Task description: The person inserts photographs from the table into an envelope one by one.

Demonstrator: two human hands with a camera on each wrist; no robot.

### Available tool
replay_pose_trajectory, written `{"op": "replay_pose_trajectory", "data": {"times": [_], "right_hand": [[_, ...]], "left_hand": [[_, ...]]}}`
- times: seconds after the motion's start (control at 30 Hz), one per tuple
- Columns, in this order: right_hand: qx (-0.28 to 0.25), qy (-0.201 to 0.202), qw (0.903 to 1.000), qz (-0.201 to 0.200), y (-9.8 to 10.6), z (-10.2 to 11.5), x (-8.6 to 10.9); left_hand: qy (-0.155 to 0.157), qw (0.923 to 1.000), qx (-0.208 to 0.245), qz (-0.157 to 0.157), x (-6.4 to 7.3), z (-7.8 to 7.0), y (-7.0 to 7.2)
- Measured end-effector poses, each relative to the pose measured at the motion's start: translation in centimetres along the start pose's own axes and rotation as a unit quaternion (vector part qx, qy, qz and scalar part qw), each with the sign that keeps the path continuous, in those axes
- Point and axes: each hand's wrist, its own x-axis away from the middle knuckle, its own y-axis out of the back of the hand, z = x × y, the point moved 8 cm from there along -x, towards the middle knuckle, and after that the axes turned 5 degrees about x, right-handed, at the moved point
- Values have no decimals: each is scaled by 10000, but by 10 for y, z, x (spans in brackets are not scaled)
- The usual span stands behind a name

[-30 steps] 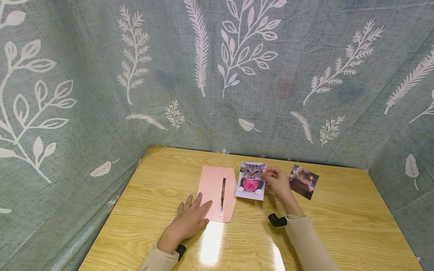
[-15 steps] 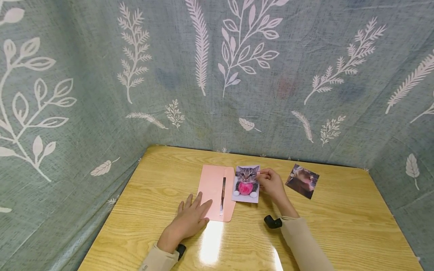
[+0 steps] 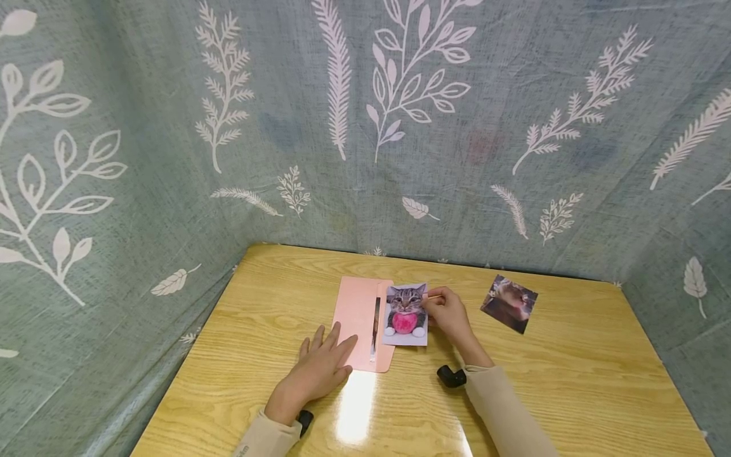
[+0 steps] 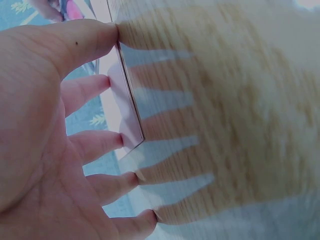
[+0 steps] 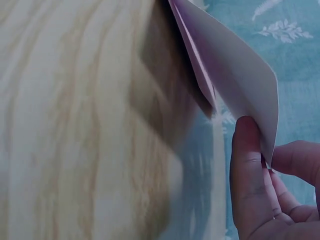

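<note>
We are looking at a pink envelope (image 3: 360, 317) lying flat on the wood-grained counter (image 3: 274, 298), and we are taking everything else from it. Near its right side a narrow strip (image 3: 375, 329), dark for most of its length, is showing; what it belongs to is too small for us to tell.

At the envelope's lower left, our left hand (image 3: 320, 368) is resting with its fingers (image 4: 102, 146) released and spread out straight. Two of these are touching the envelope, the thumb tip is meeting its near edge, and the last two are resting on the counter just beside it.

To the right of the envelope, our right hand (image 3: 451, 314) is grasping a cat photo (image 3: 406, 315) by its right edge, pinching it between thumb and fingers. The photo is facing up, showing a striped cat with a bright pink round thing at its chest. It is tilting, raised off the counter at the pinched edge, and its left part is overlapping the envelope's right edge in the head view; whether the two are touching, we cannot tell.

Farther right of the envelope, well apart, a brownish photo (image 3: 509, 304) is lying askew. Beyond the envelope, a grey-green cloth (image 3: 354, 216) with white leaf patterns is hanging.
</note>
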Motion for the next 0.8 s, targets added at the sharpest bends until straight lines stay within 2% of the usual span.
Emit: {"op": "replay_pose_trajectory", "data": {"times": [0.17,0.8], "right_hand": [[295,137,9995,-11,-7,4,2],[221,158,9995,190,-35,4,3]], "left_hand": [[3,10000,-28,-2,-1,1,0],[-17,10000,-30,-29,0,1,-1]]}}
